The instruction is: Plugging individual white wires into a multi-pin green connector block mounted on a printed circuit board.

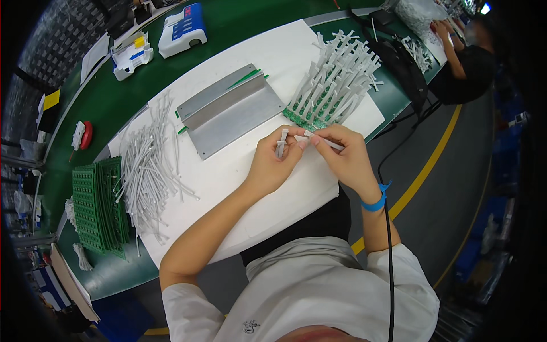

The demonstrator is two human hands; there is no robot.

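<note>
My left hand (274, 159) is closed, pinching a thin white cable (282, 142) between thumb and fingers. My right hand (346, 153) pinches a white cable end (336, 145) close by, and the fingertips of both hands almost meet. Whether both hold one piece or two, I cannot tell. Just beyond the right hand, many white cables (339, 74) stand upright in a green circuit board (302, 118). Loose white cables (151, 165) lie in a pile to the left.
A grey metal fixture (239, 122) with an angled ridge lies on the white sheet (268, 214). Green circuit board panels (94, 208) are stacked at left. A blue-and-white device (182, 31) stands at the back. At far right another person (464, 62) sits; a black cord (390, 273) crosses my right arm.
</note>
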